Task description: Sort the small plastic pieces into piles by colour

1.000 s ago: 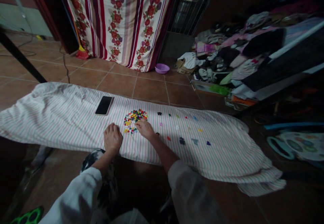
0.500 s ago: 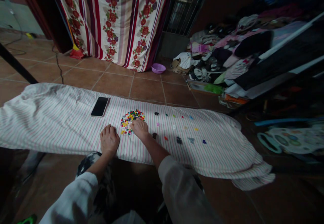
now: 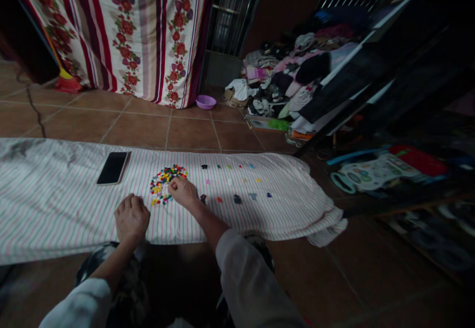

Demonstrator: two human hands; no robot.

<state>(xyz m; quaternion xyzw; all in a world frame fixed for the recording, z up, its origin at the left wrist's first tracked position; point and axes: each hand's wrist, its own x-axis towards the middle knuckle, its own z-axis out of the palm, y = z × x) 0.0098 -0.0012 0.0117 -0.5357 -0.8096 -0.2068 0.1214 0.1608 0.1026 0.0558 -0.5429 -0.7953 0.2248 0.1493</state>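
A heap of small coloured pieces (image 3: 160, 183), perhaps beads or tiny bricks, lies on the striped cloth (image 3: 74, 204). At the heap's right edge is my right hand (image 3: 182, 192), its fingers drawn together in a pinch; whatever is between them is hidden. My left hand (image 3: 132, 217) rests on the cloth near the front edge, left of the heap, holding nothing, with fingers loosely bent. To the right, small pieces sit in rows sorted by colour, among them black pieces (image 3: 204, 166), dark grey pieces (image 3: 237, 199), light grey pieces (image 3: 253, 196) and a dark blue piece (image 3: 269, 195).
A phone (image 3: 113, 168) lies on the cloth left of the heap. Beyond, on the tiled floor, are a purple basin (image 3: 206, 102), a red broom (image 3: 69, 84) by the floral curtain (image 3: 148, 36), and piled clothes (image 3: 282, 78). A walker-like toy (image 3: 365, 174) stands at right.
My view has turned to the right, so the surroundings appear farther left. My right hand stays pinched at the heap, and my left hand still rests on the cloth.
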